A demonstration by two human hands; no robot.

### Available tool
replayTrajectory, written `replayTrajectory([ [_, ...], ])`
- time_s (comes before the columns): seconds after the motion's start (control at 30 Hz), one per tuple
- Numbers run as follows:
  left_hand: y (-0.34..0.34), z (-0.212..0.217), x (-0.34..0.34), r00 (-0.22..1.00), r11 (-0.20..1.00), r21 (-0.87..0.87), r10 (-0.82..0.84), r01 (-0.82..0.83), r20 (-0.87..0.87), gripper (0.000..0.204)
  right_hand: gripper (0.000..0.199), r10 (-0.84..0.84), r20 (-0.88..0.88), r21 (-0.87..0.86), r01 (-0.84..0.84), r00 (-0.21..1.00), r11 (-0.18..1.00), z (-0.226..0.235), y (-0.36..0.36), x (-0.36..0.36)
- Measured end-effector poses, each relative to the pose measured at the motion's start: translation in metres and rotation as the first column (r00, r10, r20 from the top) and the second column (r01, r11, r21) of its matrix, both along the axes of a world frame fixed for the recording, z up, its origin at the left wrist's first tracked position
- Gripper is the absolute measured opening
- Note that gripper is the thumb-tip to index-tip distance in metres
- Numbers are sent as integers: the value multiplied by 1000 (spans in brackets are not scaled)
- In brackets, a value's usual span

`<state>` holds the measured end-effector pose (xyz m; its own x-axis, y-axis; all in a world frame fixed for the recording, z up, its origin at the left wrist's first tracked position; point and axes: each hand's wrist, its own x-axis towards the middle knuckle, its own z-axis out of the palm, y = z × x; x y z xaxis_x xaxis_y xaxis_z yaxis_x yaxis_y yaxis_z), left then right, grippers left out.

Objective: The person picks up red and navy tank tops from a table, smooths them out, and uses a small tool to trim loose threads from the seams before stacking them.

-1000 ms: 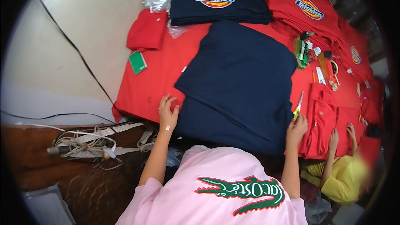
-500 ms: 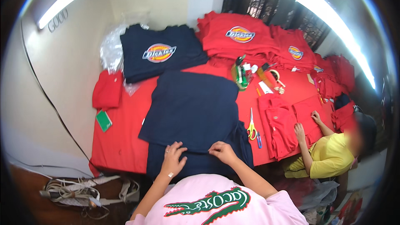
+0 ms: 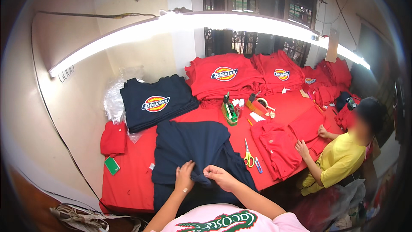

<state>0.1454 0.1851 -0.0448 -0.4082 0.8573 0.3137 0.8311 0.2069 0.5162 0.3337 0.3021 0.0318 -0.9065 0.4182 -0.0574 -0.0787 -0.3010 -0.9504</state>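
Observation:
A navy garment [image 3: 184, 139] lies in front of me on top of more navy cloth [image 3: 171, 195], its near edge creased and partly lifted. My right hand [image 3: 219, 178] is closed, pinching the raised edge between thumb and fingertips. Beside it, my left hand [image 3: 185, 176] lies on the cloth, its fingers stretched forward along the garment. The fold between both hands is bunched up.
Yellow-handled scissors [image 3: 249, 157] and blue snips [image 3: 258, 165] lie right of the garment. Behind them are a green tape dispenser [image 3: 229, 111] and stacked red shirts [image 3: 223, 79]. A navy shirt stack [image 3: 159, 103] stands far left. A co-worker [image 3: 341, 159] handles red garments at right.
The view has tilted up, showing the lamp and window. The garment's near edge has been lifted and bunched, and my right hand has moved closer to my left.

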Motion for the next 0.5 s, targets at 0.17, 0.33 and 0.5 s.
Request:
replayTrajectory([
  [0.17,-2,44,-13,978,985,82,137,-151,157,46,33,-118,-474,-208,19,873,978,139,31,74],
  [0.33,17,107,35,270,987,67,-26,-145,963,29,93,-212,-371,451,374,904,810,162,51,111],
  [0.5,4,178,91,-634,881,433,-226,191,740,49,115,-502,31,929,161,864,334,88,32,79],
])
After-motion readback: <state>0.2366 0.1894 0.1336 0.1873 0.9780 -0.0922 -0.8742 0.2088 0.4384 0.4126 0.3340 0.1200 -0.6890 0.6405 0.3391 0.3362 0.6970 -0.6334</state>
